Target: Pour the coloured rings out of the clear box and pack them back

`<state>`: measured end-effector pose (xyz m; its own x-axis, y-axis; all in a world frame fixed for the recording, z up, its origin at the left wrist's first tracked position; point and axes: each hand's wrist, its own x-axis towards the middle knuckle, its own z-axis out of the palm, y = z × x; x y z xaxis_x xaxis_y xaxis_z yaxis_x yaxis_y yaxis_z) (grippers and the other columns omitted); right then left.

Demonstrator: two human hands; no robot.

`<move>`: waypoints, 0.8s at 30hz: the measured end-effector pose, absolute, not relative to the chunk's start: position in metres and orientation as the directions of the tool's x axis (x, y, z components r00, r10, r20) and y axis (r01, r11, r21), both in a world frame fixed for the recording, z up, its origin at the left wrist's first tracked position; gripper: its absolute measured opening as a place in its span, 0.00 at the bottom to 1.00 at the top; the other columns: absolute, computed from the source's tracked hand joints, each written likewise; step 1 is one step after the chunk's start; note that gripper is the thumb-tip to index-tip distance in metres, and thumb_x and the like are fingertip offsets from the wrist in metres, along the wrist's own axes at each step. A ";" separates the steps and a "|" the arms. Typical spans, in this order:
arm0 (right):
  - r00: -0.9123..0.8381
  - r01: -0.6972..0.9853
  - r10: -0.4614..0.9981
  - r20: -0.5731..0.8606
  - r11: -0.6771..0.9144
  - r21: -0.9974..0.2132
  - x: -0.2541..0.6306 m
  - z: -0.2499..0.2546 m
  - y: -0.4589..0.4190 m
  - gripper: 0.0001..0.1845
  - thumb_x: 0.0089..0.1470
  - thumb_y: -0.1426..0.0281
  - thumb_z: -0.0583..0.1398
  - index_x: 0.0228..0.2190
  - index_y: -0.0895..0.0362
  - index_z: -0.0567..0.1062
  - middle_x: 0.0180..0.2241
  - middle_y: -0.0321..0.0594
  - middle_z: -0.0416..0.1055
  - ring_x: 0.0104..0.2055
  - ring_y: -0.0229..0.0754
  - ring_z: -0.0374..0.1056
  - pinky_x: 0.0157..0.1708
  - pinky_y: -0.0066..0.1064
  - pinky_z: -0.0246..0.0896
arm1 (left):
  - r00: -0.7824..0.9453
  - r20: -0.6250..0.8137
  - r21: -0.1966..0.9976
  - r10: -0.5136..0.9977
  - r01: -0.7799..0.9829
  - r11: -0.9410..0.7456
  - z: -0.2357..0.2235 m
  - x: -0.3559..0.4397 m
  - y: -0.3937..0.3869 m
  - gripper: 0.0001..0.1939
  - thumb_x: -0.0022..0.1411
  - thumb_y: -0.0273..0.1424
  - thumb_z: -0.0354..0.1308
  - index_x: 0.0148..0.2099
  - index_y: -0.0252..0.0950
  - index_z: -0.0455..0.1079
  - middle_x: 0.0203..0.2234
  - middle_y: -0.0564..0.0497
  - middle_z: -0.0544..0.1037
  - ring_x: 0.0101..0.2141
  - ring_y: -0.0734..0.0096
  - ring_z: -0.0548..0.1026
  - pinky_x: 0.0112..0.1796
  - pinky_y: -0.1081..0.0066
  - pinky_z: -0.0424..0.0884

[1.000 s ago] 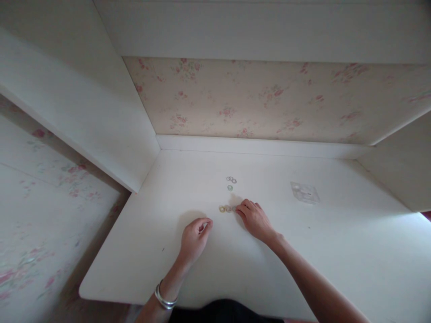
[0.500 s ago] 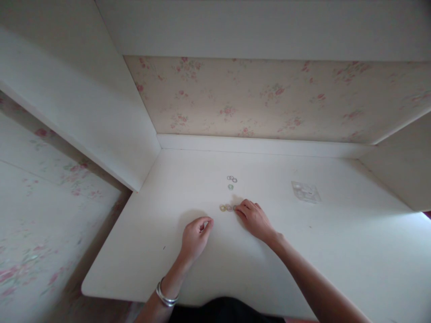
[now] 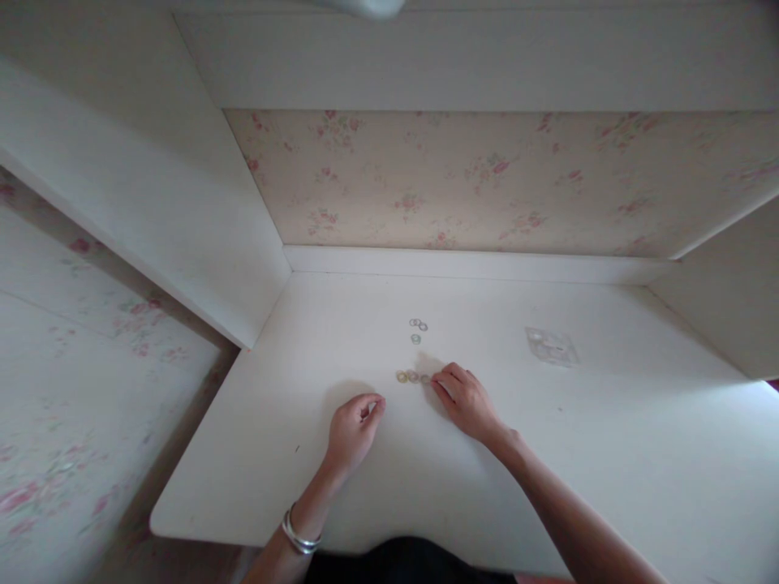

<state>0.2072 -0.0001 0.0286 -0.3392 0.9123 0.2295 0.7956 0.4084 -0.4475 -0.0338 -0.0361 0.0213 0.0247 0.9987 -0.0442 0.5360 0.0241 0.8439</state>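
Observation:
Three small rings lie in a row on the white desk: a yellowish ring [image 3: 402, 377], a pinkish-grey ring [image 3: 413, 377] and a greenish-grey ring [image 3: 425, 379]. My right hand [image 3: 467, 403] has its thumb and finger drawn together at the right edge of the greenish-grey ring. Whether anything is between those fingertips is hidden. To the left, my left hand [image 3: 356, 426] rests on the desk with its thumb and forefinger pinched, apart from the row; what the pinch holds, if anything, is too small to see. Farther back sit a pale green ring [image 3: 415, 339] and several thin silvery rings [image 3: 418, 324].
A clear plastic packet [image 3: 551, 347] lies on the right of the desk [image 3: 608, 454]. A small dark sliver [image 3: 297, 448] is left of my left hand. White panels and a flowered wall [image 3: 450, 186] enclose the back.
My right hand has shifted slightly right, and more of the greenish-grey ring shows beside its fingertips. My left hand keeps its place and pinch. A pale blurred shape has appeared at the top edge.

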 end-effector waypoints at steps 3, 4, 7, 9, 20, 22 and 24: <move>-0.184 0.755 0.941 0.285 0.321 -0.571 0.216 0.025 -0.012 0.16 0.61 0.63 0.49 0.34 0.55 0.74 0.34 0.44 0.69 0.35 0.41 0.65 0.37 0.32 0.61 | 0.031 -0.069 0.849 0.997 0.527 0.042 0.024 -0.035 -0.031 0.19 0.60 0.43 0.49 0.38 0.35 0.75 0.21 0.53 0.73 0.22 0.74 0.67 0.25 0.75 0.63; -0.124 0.736 0.949 0.289 0.283 -0.615 0.219 0.023 -0.017 0.16 0.60 0.62 0.49 0.34 0.55 0.74 0.34 0.44 0.68 0.34 0.41 0.66 0.35 0.32 0.61 | 0.034 -0.067 0.847 0.997 0.530 0.039 0.027 -0.034 -0.028 0.19 0.60 0.43 0.49 0.38 0.35 0.75 0.20 0.53 0.72 0.21 0.74 0.67 0.25 0.75 0.62; 0.033 0.682 0.965 0.262 0.170 -0.712 0.226 0.015 -0.033 0.16 0.59 0.61 0.50 0.32 0.54 0.74 0.32 0.42 0.68 0.31 0.39 0.65 0.30 0.30 0.61 | 0.081 0.002 0.827 0.997 0.560 -0.048 0.035 -0.029 -0.011 0.17 0.61 0.42 0.49 0.38 0.35 0.74 0.23 0.52 0.73 0.23 0.74 0.68 0.27 0.75 0.63; 0.106 0.660 0.965 0.241 0.113 -0.742 0.229 0.011 -0.041 0.16 0.58 0.60 0.51 0.32 0.55 0.75 0.30 0.41 0.67 0.28 0.37 0.63 0.27 0.29 0.60 | 0.150 0.076 0.794 0.986 0.589 -0.150 0.041 -0.022 0.008 0.15 0.61 0.39 0.50 0.38 0.36 0.74 0.26 0.51 0.74 0.26 0.74 0.69 0.30 0.75 0.65; 0.198 0.623 0.953 0.229 0.058 -0.780 0.239 0.010 -0.032 0.16 0.57 0.59 0.52 0.31 0.54 0.75 0.25 0.36 0.64 0.24 0.36 0.60 0.26 0.28 0.56 | 0.309 0.067 0.416 0.949 0.856 -0.308 0.037 0.038 0.115 0.14 0.65 0.32 0.47 0.48 0.39 0.70 0.43 0.49 0.69 0.37 0.72 0.72 0.39 0.72 0.66; 0.201 0.618 0.953 0.226 0.056 -0.784 0.240 0.010 -0.032 0.16 0.57 0.59 0.52 0.32 0.54 0.75 0.25 0.36 0.64 0.24 0.36 0.60 0.26 0.28 0.56 | 0.320 0.030 0.360 0.947 0.880 -0.309 0.036 0.042 0.120 0.15 0.66 0.33 0.45 0.49 0.40 0.69 0.44 0.48 0.69 0.37 0.71 0.72 0.37 0.72 0.65; 0.207 0.611 0.952 0.227 0.056 -0.790 0.241 0.009 -0.033 0.16 0.58 0.59 0.51 0.32 0.54 0.75 0.26 0.36 0.64 0.25 0.36 0.60 0.26 0.28 0.56 | 0.339 0.018 0.327 0.940 0.887 -0.326 0.035 0.043 0.121 0.15 0.66 0.34 0.44 0.48 0.40 0.70 0.44 0.48 0.69 0.38 0.71 0.72 0.37 0.72 0.65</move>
<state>0.2407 -0.0325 0.0092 0.2065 0.9518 0.2268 0.6112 0.0555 -0.7895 0.0426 0.1215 0.0353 0.3395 0.9404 0.0181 0.8869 -0.3264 0.3268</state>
